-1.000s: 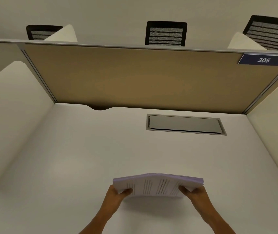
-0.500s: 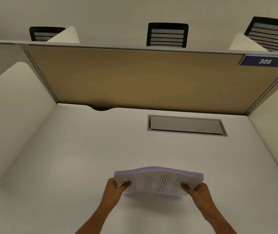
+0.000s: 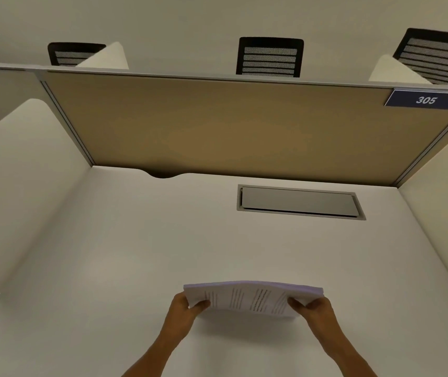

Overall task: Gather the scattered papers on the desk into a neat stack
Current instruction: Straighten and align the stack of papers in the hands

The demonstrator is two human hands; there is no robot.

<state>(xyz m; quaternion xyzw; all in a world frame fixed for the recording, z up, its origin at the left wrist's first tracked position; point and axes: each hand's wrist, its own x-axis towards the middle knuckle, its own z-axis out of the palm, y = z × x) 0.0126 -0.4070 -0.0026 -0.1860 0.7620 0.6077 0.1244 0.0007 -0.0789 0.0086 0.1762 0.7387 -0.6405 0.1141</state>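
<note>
A stack of printed white papers (image 3: 250,297) stands on its lower edge just above the white desk (image 3: 135,254), tilted toward me so the printed top sheet faces up. My left hand (image 3: 187,308) grips its left edge with the thumb on top. My right hand (image 3: 315,307) grips the right edge the same way. The sheets bow slightly upward in the middle and their edges look aligned. No loose sheets show elsewhere on the desk.
A grey cable hatch (image 3: 298,201) is set into the desk at the back right. A tan partition (image 3: 231,131) with a blue "305" label (image 3: 426,99) closes the back; white side panels (image 3: 19,172) flank the desk. Three black chairs stand beyond.
The stack and both hands have stayed near the same spot on the desk, shifting only slightly; the grip is unchanged.
</note>
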